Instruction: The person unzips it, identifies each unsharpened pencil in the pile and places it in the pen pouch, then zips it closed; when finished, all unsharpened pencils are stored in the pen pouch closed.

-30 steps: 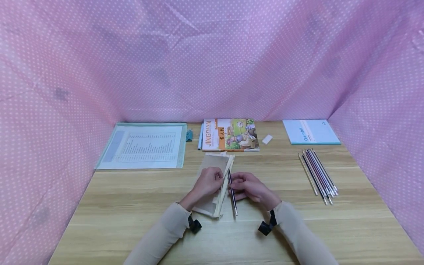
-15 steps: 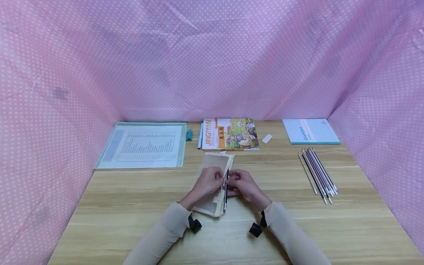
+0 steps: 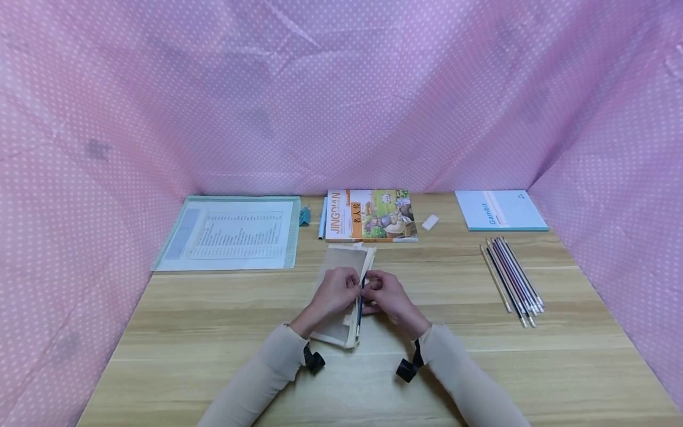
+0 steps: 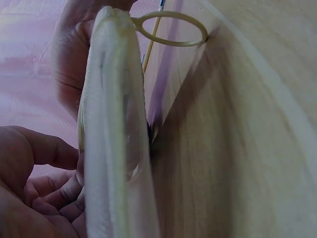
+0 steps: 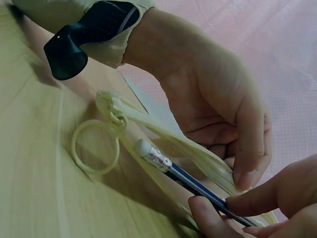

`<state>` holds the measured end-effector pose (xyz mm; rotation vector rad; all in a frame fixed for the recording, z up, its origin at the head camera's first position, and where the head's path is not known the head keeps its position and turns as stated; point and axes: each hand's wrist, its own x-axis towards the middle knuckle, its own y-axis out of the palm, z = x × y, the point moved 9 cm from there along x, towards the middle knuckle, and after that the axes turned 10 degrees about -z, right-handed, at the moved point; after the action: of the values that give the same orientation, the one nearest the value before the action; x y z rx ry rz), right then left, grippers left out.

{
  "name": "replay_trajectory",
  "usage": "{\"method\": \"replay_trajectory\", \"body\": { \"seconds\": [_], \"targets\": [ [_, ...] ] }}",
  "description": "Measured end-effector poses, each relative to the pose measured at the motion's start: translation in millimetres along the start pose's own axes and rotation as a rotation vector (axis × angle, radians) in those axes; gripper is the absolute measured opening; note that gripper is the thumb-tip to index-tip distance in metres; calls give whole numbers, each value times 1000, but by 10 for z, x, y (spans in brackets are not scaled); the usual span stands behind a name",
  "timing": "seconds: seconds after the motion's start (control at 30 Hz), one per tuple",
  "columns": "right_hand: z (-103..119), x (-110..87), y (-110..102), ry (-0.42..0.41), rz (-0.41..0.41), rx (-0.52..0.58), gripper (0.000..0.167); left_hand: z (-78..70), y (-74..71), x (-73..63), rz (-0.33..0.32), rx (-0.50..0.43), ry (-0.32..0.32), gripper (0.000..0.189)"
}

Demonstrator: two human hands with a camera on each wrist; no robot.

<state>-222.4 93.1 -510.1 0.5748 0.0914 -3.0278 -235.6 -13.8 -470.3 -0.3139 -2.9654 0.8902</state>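
A see-through mesh pouch (image 3: pixel 345 256) with cream zip edges lies in the middle of the table. My left hand (image 3: pixel 336 290) grips its upper zip edge between thumb and fingers. At the right side my right hand (image 3: pixel 393 301) pinches a dark striped pencil (image 5: pixel 190 184) with a white eraser end. That pencil lies lengthwise along the pouch's mouth, between the two zip edges in the right wrist view. How much of it is inside I cannot tell. A cream ring (image 5: pixel 74 148) hangs from the pouch's near end. The pencil's far end is hidden behind fingers.
Several pencils (image 3: pixel 512 281) lie bundled at the right. Along the back are a mesh document folder (image 3: pixel 240 234), a small teal object (image 3: pixel 305 216), a light-blue pen (image 3: pixel 322 219), a picture book (image 3: pixel 370 216), a white eraser (image 3: pixel 430 222) and a pale-blue notebook (image 3: pixel 501 212).
My right hand has moved left with the pencil, from beside the pouch up against its open edge. The pencil has turned to line up with that edge. My left hand stays in place.
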Motion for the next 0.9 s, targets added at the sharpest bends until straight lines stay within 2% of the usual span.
{"method": "replay_trajectory", "body": {
  "seconds": [0.4, 0.73, 0.9],
  "targets": [
    [-10, -42, 42, 16, 23, 28, 58, 24, 4, 13, -3, -17, 1, 8],
    [-15, -89, 76, 51, 60, 41, 51, 14, -4, 15, -3, 0, 0, 8],
    [-15, -107, 62, 62, 75, 28, 49, 31, 8, 13, 11, -7, -20, 8]
  ]
}}
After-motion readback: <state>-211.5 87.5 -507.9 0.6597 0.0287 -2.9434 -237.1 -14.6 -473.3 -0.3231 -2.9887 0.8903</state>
